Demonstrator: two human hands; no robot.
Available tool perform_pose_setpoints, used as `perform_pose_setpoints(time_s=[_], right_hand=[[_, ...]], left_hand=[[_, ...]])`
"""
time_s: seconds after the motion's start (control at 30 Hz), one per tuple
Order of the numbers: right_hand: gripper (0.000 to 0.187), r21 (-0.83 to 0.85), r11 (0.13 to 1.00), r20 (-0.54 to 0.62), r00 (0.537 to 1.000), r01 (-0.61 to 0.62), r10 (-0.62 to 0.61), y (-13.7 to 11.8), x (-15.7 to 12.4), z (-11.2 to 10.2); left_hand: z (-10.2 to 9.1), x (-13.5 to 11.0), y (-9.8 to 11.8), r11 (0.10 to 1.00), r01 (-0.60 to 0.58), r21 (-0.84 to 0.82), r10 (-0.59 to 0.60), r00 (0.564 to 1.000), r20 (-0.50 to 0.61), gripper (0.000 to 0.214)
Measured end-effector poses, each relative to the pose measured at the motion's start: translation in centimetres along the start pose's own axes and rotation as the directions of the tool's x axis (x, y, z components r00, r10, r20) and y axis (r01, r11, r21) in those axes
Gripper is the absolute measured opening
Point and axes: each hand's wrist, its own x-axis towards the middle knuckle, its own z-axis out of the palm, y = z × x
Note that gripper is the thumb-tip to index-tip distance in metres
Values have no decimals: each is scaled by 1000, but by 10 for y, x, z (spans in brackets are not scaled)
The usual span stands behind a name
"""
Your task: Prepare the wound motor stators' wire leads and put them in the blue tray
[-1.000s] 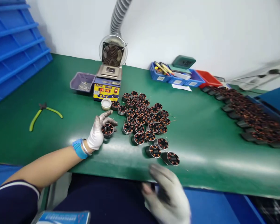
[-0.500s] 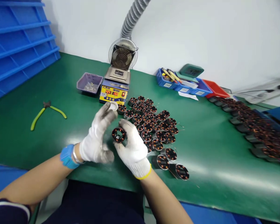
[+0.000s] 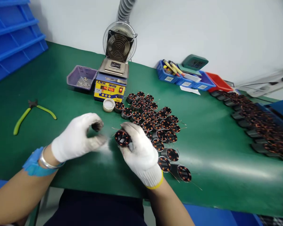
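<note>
In a white glove, my right hand grips a motor stator, a black ring with copper windings and thin wire ends sticking out. Its open face is turned up toward me. To the left of it, my gloved left hand is held apart from the stator, thumb and fingers spread with nothing between them. Many similar stators stand in a cluster just beyond and to the right of my right hand. A small round white-topped tub sits at the cluster's left edge.
A yellow-fronted solder pot stands at the back, with a fan behind it. Left of it is a purple bin holding metal bits. Green-handled cutters lie at left. Blue bins and rows of wound parts are at right.
My left hand has drawn back leftward, away from the stator and the white tub. My right hand still holds the stator, slightly shifted to the right. The camera view has shifted a little.
</note>
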Motion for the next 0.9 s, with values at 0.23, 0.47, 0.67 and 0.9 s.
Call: perform_pose_setpoints(time_s=[0.23,0.47,0.67,0.9], right_hand=[[54,35,999,86,996,-42,38,-6,-2,3],[52,80,995,101,993,-67,59,-7,-4,1],[56,126,986,219,973,-107,77,-11,-1,1],[57,19,986,343,927,-167,151,-19,2,-11]], left_hand=[[23,0,-10,940,58,-338,-146,959,-244,32],[11,2,-12,939,205,-276,-127,953,276,31],[11,6,-13,877,217,-430,-267,962,-59,32],[13,10,-15,904,190,-384,-269,949,-163,27]])
